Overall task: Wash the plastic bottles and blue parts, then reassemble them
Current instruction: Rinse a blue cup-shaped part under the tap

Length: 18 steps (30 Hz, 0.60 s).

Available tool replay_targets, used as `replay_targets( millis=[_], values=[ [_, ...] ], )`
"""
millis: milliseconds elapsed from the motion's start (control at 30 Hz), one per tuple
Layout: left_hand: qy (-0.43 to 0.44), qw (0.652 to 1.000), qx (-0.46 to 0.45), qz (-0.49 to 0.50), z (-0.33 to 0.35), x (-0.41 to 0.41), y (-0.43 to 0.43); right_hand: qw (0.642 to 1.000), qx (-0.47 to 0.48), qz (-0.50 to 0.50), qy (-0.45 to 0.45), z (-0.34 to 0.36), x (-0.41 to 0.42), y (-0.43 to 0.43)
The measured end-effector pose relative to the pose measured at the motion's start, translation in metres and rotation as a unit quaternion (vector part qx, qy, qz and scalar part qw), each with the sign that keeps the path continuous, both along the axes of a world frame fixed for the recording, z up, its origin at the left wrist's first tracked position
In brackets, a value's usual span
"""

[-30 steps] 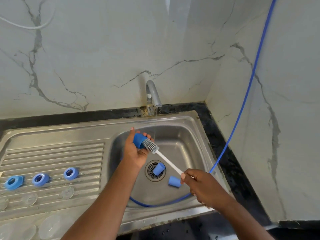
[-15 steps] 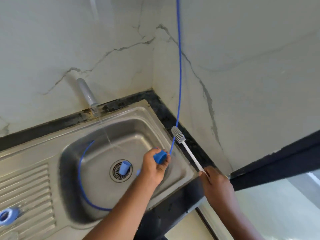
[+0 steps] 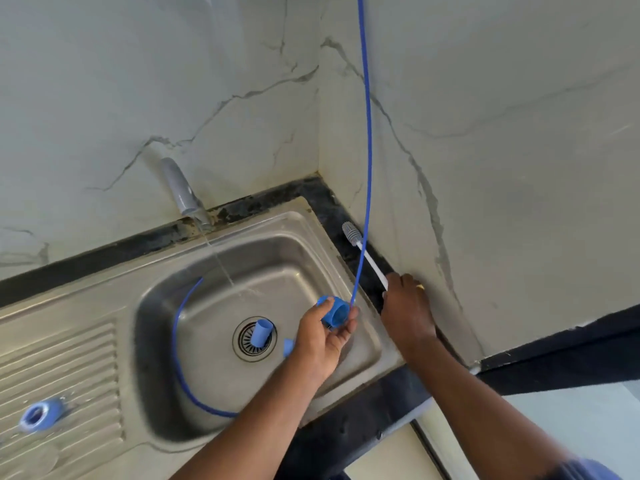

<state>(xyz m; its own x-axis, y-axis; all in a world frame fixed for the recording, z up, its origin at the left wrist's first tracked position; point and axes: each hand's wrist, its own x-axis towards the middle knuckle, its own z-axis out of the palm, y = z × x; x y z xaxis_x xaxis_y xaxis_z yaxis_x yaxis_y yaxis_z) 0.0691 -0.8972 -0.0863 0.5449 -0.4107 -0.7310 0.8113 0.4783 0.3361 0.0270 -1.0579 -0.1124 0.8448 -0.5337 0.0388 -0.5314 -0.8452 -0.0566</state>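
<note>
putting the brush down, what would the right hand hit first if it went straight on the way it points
Likely the hose, which crosses the brush just ahead of the right hand, though depth is unclear. Past that, the back wall.

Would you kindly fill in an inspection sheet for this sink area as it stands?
Surface: steel sink with drainboard; tap running into the basin.
Job's things: blue cap in hand; blue tube standing on the drain; blue piece beside it, partly hidden; blue ring on the drainboard; no bottles seen.
Clutter: nothing seen.
Hands: left hand grips the cap; right hand holds the brush, its head over the black counter.
Cables: blue hose hangs from above and loops in the basin.
Surroundings: marbled walls meeting in a corner.
</note>
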Motion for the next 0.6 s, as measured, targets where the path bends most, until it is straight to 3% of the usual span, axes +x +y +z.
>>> replay_targets(
  millis=[267,433,533,600],
  values=[
    [-0.031,0.998,-0.033,0.042,-0.003,0.027,0.044,0.997,-0.038,0.062,0.001,-0.01,0.018,-0.009],
    [-0.058,0.997,-0.02,0.045,-0.004,0.041,0.065,0.985,-0.053,0.08,-0.144,0.014,0.003,-0.002],
    [-0.063,0.996,-0.022,0.058,-0.005,0.055,0.081,0.957,0.052,0.122,-0.257,0.032,0.006,0.025],
    [-0.064,0.995,-0.007,0.072,-0.008,0.067,0.091,0.936,0.162,0.156,-0.271,0.042,0.025,0.054]
  ],
)
